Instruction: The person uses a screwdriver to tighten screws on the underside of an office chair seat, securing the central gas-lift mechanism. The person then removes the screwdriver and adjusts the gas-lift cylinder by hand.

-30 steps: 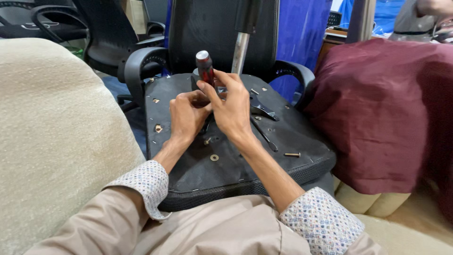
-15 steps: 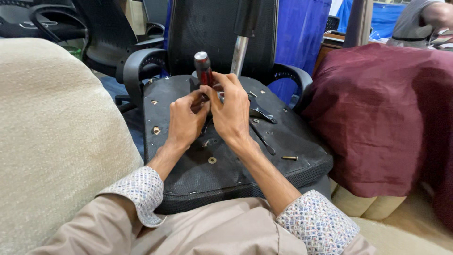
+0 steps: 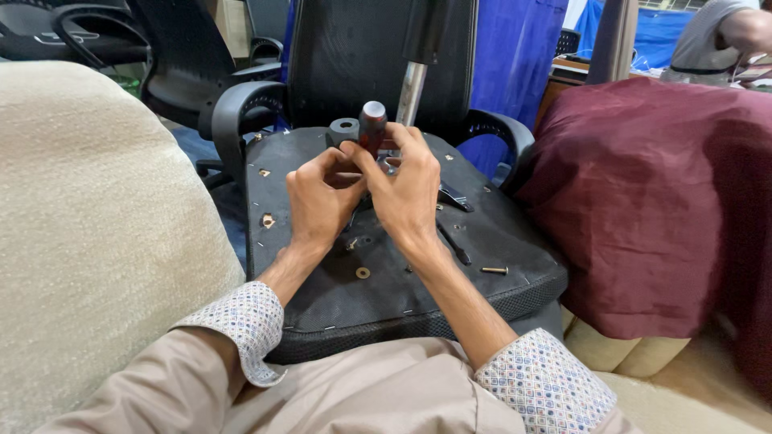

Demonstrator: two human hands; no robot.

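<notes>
Screwdriver (image 3: 372, 122) with a dark red handle stands upright over the far half of the upturned chair seat (image 3: 322, 297), its tip hidden behind the hands; the right hand (image 3: 410, 189) has its fingers (image 3: 402, 138) closed round the handle, and the left hand (image 3: 318, 201) pinches something small at the shaft's foot, too hidden to name. 
A slip looks the likeliest trouble; if the tip jumps off whatever it bears on, the left fingers sit right in its path. Loose hardware lies near the screwdriver on the seat; a washer (image 3: 363, 272) toward the near edge, a bolt (image 3: 494, 270) to the right, a brass nut (image 3: 268, 220) to the left; a sweeping forearm could knock them off the rim. 
Room is tight; a cream cushion (image 3: 88, 233) crowds the seat's left side, a maroon draped cushion (image 3: 667, 209) its right, an armrest (image 3: 233, 112) curls up beyond, and a chrome post (image 3: 411, 90) rises just behind the screwdriver.
</notes>
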